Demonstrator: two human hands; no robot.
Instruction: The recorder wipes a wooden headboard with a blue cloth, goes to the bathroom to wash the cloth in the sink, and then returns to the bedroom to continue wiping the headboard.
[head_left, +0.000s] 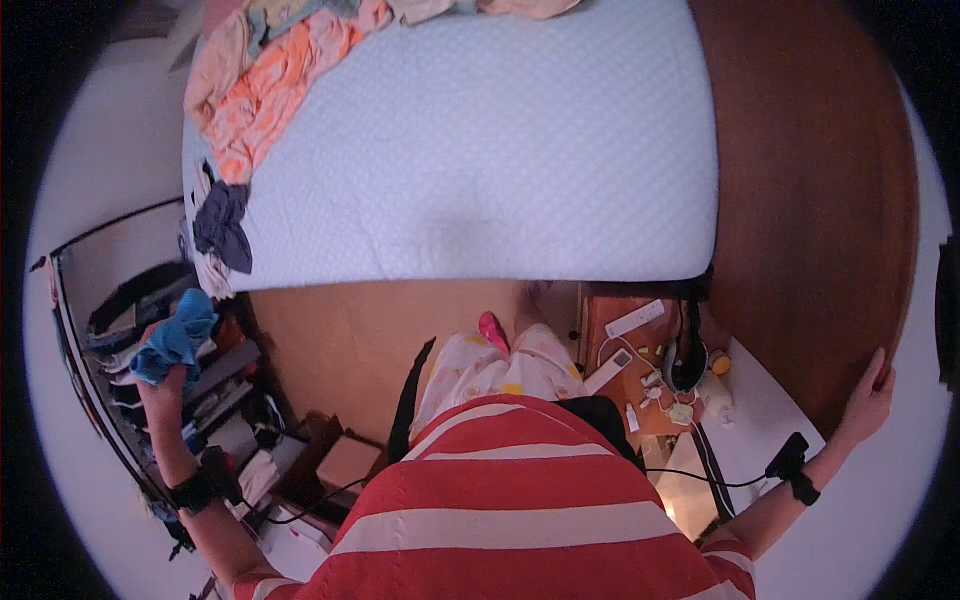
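My left hand [165,372] is at the far left, closed around a bunched blue cloth [178,335] that hides most of its fingers. Just beyond it is a rack crowded with dark clothes [140,300]. On the right my right hand [865,402] is stretched out beside the outer edge of the brown wooden headboard [810,200]. Its fingers are loosely bent and seem to hold nothing; whether they touch the wood I cannot tell. Each wrist wears a black strap with a small device and cable.
A bed with a pale blue quilted cover [450,150] lies ahead. Orange patterned fabric [270,90] and a dark garment [222,225] rest along its left side. At right, a small wooden nightstand [610,320] bears a power strip [635,318], cables and small items. Shelves [240,400] stand at left.
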